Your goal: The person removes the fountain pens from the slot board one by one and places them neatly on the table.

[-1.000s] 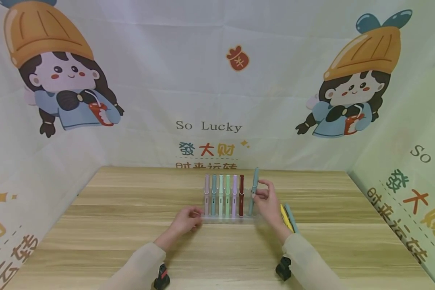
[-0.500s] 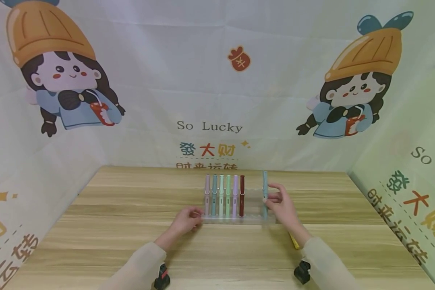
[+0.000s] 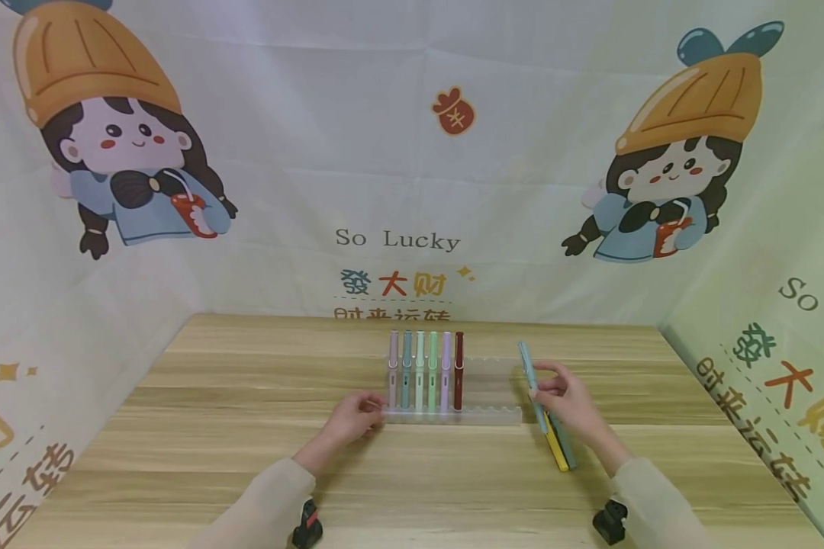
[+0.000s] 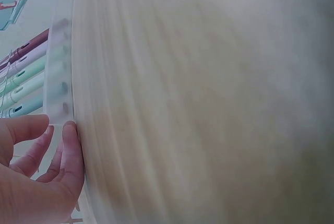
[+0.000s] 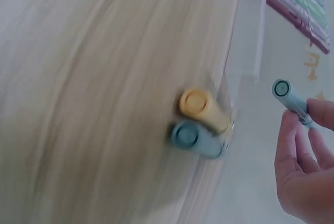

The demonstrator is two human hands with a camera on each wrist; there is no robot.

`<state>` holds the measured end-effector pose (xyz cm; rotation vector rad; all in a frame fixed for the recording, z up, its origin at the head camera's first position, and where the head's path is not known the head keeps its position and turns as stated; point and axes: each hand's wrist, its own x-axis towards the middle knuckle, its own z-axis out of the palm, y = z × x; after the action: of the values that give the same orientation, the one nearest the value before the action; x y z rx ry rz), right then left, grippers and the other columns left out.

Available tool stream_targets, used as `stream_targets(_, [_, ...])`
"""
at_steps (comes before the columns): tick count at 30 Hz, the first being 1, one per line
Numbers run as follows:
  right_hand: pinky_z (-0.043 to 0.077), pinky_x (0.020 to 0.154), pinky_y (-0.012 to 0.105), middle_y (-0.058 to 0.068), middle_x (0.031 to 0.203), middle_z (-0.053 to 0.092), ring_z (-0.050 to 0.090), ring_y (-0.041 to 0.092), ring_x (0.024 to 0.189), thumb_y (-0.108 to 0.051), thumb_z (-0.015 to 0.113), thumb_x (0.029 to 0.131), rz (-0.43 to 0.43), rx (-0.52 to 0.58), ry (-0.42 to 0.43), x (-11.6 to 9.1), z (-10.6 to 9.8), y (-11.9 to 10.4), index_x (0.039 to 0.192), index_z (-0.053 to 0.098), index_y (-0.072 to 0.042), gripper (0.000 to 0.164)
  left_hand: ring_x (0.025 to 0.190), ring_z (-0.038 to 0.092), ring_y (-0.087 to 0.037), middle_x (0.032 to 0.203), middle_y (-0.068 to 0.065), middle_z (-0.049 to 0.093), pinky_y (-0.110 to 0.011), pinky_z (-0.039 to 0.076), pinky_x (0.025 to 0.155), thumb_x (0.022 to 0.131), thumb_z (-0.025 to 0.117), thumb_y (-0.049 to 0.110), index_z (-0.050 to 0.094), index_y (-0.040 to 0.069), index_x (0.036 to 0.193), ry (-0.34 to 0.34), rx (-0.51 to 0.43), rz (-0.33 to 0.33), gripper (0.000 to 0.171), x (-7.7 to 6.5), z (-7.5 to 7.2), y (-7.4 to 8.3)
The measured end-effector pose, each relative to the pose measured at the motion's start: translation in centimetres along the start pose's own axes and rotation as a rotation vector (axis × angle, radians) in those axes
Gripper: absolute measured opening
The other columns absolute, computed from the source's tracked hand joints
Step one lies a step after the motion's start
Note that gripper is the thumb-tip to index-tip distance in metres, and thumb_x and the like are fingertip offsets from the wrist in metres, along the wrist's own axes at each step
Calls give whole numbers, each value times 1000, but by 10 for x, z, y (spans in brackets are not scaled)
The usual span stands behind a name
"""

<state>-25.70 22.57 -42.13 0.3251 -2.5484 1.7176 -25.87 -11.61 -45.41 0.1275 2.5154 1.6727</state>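
A clear pen rack (image 3: 497, 415) stands on the wooden table with several capped pens upright along its left part, the dark red pen (image 3: 458, 374) outermost on the right. My left hand (image 3: 352, 415) holds the rack's left end, thumb and fingertips at its corner in the left wrist view. Just beyond the rack's right end, my right hand (image 3: 568, 400) pinches a light blue pen (image 3: 526, 364), which leans with its top to the left. Under it in the head view lie a yellow pen (image 3: 558, 450) and a blue-grey pen (image 3: 567, 451), side by side on the table.
The right part of the rack shows bare notches (image 3: 501, 409). Behind the table (image 3: 281, 343) hangs a pale printed cloth (image 3: 281, 191), which also runs down both sides. A black wrist camera (image 3: 611, 522) sits below the right cuff, another (image 3: 307, 524) below the left.
My right hand has moved right, carrying the light blue pen from in front of the rack to past its right end, now tilted and lower. The left hand stays put.
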Motion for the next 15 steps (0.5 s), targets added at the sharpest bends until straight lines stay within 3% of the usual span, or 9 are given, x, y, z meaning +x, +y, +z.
stream_targets(15, [50, 67, 35, 22, 92, 57, 58, 29, 80, 2, 54, 82, 108, -29, -55, -18, -28, 13, 121, 38, 10, 42, 63, 53, -17, 75, -9, 56, -28, 47, 53, 77, 54, -7, 56, -6, 95, 6, -19, 0, 18, 0, 1, 1])
